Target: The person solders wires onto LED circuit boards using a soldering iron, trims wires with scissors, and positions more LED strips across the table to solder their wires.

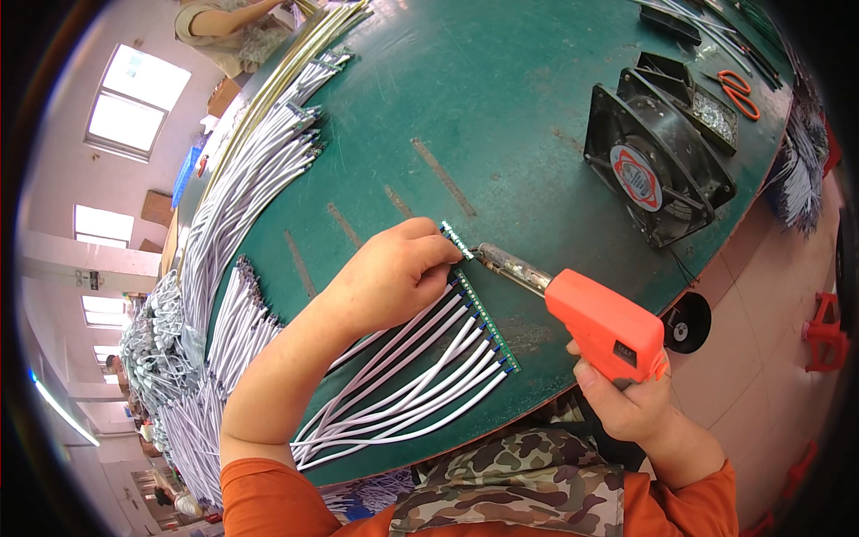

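Observation:
My right hand (pixel 626 404) grips the handle of an orange soldering gun (pixel 598 313). Its metal tip points left and reaches the upper part of a narrow green circuit board strip (pixel 489 324). Beside that tip, my left hand (pixel 394 268) is closed, thumb and fingers pinched together over the board's edge; whatever is between them is hidden. White cables (pixel 429 390) with blue wire ends run from the strip's left side toward the lower left, some passing beneath my left hand. The strip lies slantwise on the green tabletop (pixel 510 134).
A black square fan (pixel 658 161) stands at the right. Behind it are small black trays (pixel 711 116) and orange-handled scissors (pixel 739 95). Bundles of white cables (pixel 255 179) line the left side. Another person's arm (pixel 234 20) shows at the far left. A red stool (pixel 825 331) stands on the floor.

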A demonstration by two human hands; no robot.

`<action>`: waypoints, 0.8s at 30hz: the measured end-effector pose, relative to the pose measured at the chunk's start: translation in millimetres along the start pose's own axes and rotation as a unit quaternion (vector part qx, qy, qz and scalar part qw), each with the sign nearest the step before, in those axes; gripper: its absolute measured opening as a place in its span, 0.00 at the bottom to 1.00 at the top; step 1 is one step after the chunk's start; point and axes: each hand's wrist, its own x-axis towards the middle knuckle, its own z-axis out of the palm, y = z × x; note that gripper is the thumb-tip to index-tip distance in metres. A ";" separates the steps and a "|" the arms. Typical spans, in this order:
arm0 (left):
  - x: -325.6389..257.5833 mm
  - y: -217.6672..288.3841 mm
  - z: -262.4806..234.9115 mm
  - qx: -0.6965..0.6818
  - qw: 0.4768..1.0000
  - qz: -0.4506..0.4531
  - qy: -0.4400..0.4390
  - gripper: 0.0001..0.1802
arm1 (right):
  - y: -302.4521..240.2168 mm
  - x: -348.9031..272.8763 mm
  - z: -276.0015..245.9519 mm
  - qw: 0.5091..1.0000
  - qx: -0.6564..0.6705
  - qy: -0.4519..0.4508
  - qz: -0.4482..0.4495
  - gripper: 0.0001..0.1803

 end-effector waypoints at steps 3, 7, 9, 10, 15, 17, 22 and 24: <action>-0.2 0.4 0.4 -0.004 1.000 0.007 0.004 0.11 | -0.2 0.1 1.5 1.000 0.018 0.011 0.011 0.21; 0.4 2.5 0.3 0.008 1.000 0.008 0.000 0.11 | 5.1 -1.4 2.0 1.000 0.001 0.017 0.006 0.23; 1.4 2.6 -0.1 0.012 1.000 0.010 -0.002 0.11 | 6.5 -1.3 2.0 1.000 -0.008 0.029 -0.003 0.24; 1.6 2.1 -0.5 0.015 1.000 0.014 -0.006 0.11 | 6.1 -0.5 1.7 1.000 -0.011 0.026 -0.006 0.24; 3.5 0.3 -1.9 0.026 0.999 0.026 -0.021 0.11 | 7.9 -0.4 1.6 0.999 -0.037 0.023 -0.015 0.26; 5.2 0.5 -3.2 0.031 0.998 0.037 -0.031 0.11 | 9.4 0.4 1.9 0.999 -0.030 0.019 -0.031 0.28; 7.5 1.7 -5.9 0.039 0.998 0.034 -0.044 0.09 | 6.8 0.6 2.1 1.000 -0.007 0.019 -0.010 0.29; 8.5 1.7 -6.7 0.040 0.997 0.036 -0.046 0.09 | 6.8 1.0 1.6 1.000 -0.010 0.019 -0.014 0.29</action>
